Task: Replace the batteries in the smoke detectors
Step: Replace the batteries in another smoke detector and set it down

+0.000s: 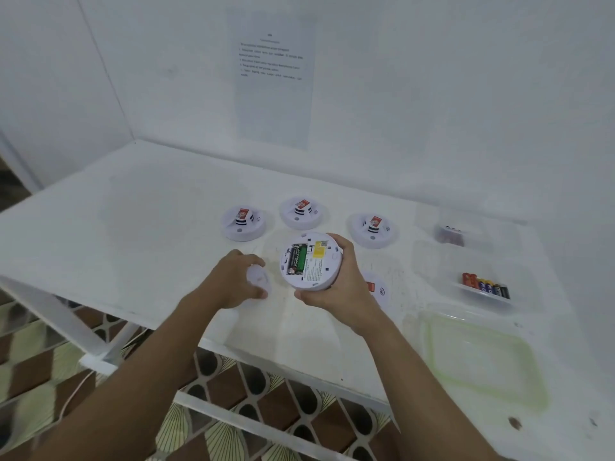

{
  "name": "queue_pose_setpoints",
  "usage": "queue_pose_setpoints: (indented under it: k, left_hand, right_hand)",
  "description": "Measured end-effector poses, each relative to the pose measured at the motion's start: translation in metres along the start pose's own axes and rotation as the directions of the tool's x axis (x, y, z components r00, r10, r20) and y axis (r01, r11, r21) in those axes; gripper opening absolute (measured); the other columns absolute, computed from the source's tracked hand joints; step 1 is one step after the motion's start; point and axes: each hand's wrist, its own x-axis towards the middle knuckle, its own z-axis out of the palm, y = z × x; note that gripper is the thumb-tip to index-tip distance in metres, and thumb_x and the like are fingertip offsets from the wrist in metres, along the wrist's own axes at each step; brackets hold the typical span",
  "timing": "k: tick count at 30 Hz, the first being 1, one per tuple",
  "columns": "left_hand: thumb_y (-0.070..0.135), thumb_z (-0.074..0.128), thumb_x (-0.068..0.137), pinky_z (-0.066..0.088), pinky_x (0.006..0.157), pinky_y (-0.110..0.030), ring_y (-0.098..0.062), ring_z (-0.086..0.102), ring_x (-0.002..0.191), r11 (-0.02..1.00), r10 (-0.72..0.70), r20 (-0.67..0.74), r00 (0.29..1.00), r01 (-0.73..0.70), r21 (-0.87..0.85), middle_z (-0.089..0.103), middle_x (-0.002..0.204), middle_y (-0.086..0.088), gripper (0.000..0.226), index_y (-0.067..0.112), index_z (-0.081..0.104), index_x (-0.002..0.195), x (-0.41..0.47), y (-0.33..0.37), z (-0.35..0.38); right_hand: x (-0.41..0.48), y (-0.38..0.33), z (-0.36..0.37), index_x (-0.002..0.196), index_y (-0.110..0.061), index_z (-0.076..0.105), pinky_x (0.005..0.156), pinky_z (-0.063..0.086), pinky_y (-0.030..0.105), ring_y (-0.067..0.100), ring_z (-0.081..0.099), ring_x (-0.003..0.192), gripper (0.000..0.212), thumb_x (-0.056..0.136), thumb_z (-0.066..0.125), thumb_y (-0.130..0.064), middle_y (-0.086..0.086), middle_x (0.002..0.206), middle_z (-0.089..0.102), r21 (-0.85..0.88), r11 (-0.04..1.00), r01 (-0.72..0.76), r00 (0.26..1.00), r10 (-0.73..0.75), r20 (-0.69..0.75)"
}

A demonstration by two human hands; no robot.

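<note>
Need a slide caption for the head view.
Right hand holds an opened detector, batteries exposed; left hand grips a round white cover on the table.

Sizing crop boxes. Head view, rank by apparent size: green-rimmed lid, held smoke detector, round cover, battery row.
1. green-rimmed lid, nearest the camera, so inflated
2. held smoke detector
3. battery row and round cover: look alike, cover partly hidden, unranked

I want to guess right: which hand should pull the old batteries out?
Probably left. The right hand grips the detector; the left hand holds only the cover, right beside the batteries.
</note>
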Motion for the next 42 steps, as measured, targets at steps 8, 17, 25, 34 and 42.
queue_pose_setpoints:
  k: [8, 17, 25, 34, 42]
  left_hand:
    - [0.029, 0.077, 0.081, 0.04, 0.058, -0.026, -0.014, 0.054, 0.068, 0.951, -0.022, -0.307, 0.951, -0.075, -0.3, 0.063, 0.077, 0.002, 0.019, 0.02, 0.06, 0.08, -0.014, 0.015, -0.033]
    - [-0.002, 0.069, 0.085, 0.059, 0.07, -0.032, -0.024, 0.067, 0.072, 0.181, -0.193, -0.313, 0.93, -0.279, -0.943, 0.07, 0.089, -0.01, 0.014, 0.006, 0.061, 0.093, -0.037, 0.049, -0.04]
    - [0.042, 0.078, 0.078, 0.049, 0.068, -0.021, -0.009, 0.063, 0.08, 0.828, -0.167, -0.522, 0.837, -0.168, -0.534, 0.064, 0.091, 0.005, 0.034, 0.021, 0.059, 0.097, -0.038, 0.052, -0.001]
    - [0.03, 0.053, 0.097, 0.039, 0.091, -0.016, -0.001, 0.042, 0.117, 0.846, 0.382, -0.522, 0.763, -0.516, -0.134, 0.048, 0.126, 0.02, 0.027, 0.031, 0.065, 0.122, -0.043, 0.044, 0.016]
    - [0.059, 0.064, 0.076, 0.048, 0.091, -0.023, -0.005, 0.048, 0.117, 0.845, 0.44, -0.341, 0.83, -0.512, -0.154, 0.054, 0.125, 0.015, 0.06, 0.037, 0.055, 0.131, -0.047, 0.036, 0.004]
  right_hand:
    - [-0.004, -0.003, 0.002, 0.141, -0.027, 0.032, 0.088, 0.06, 0.039, 0.001, 0.055, 0.12, 0.097, 0.068, 0.086, 0.008, -0.019, 0.128, 0.054, 0.001, 0.999, -0.035, 0.999, 0.035, 0.038]
    - [-0.005, -0.001, 0.004, 0.141, -0.023, 0.038, 0.089, 0.059, 0.036, 0.005, 0.058, 0.119, 0.093, 0.068, 0.087, 0.007, -0.01, 0.131, 0.056, 0.015, 0.999, -0.033, 0.999, 0.033, 0.038]
    - [-0.004, -0.003, 0.002, 0.141, -0.022, 0.039, 0.089, 0.059, 0.038, 0.009, 0.058, 0.12, 0.093, 0.066, 0.088, 0.005, -0.005, 0.132, 0.056, 0.053, 0.998, -0.03, 0.998, 0.028, 0.047]
    - [-0.005, -0.008, -0.004, 0.139, -0.025, 0.041, 0.086, 0.06, 0.037, 0.013, 0.059, 0.119, 0.092, 0.065, 0.09, 0.0, -0.005, 0.13, 0.057, 0.019, 0.999, -0.046, 0.992, 0.043, 0.117]
    - [-0.002, -0.015, -0.016, 0.142, -0.026, 0.039, 0.078, 0.059, 0.036, 0.021, 0.057, 0.122, 0.094, 0.068, 0.085, 0.01, -0.001, 0.134, 0.053, 0.018, 0.999, -0.045, 0.972, 0.039, 0.23]
